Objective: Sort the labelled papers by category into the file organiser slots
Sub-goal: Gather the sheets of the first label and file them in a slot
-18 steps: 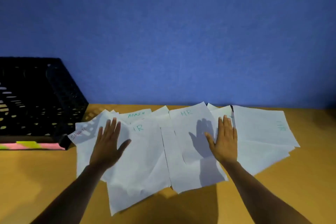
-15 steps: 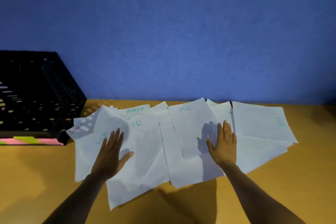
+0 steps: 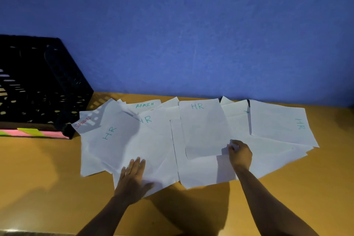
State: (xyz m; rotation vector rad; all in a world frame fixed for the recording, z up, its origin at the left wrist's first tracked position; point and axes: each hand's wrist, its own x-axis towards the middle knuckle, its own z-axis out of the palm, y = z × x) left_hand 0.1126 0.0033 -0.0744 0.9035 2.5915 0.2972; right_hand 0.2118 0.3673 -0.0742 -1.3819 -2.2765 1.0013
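Note:
Several white papers lie fanned out and overlapping on the wooden table (image 3: 38, 178). Labels show: a SPORTS sheet (image 3: 84, 122) at the left, an ADMIN sheet (image 3: 145, 105) at the back, and HR sheets at the left (image 3: 115, 140), the middle (image 3: 203, 130) and the right (image 3: 277, 122). My left hand (image 3: 132, 180) rests flat, fingers apart, on the near edge of the left papers. My right hand (image 3: 239, 154) is curled, pinching the lower right corner of the middle HR sheet. The black file organiser (image 3: 38, 90) stands at the far left.
A blue wall runs close behind the papers. Pink and green sticky labels (image 3: 32, 132) mark the organiser's bottom edge. A dark object (image 3: 248, 102) peeks out behind the papers at the back right. Bare table lies to the right and in front.
Both hands slid toward me across the papers. The right hand went from flat to curled and took hold of the middle HR sheet's corner. The left HR label became uncovered.

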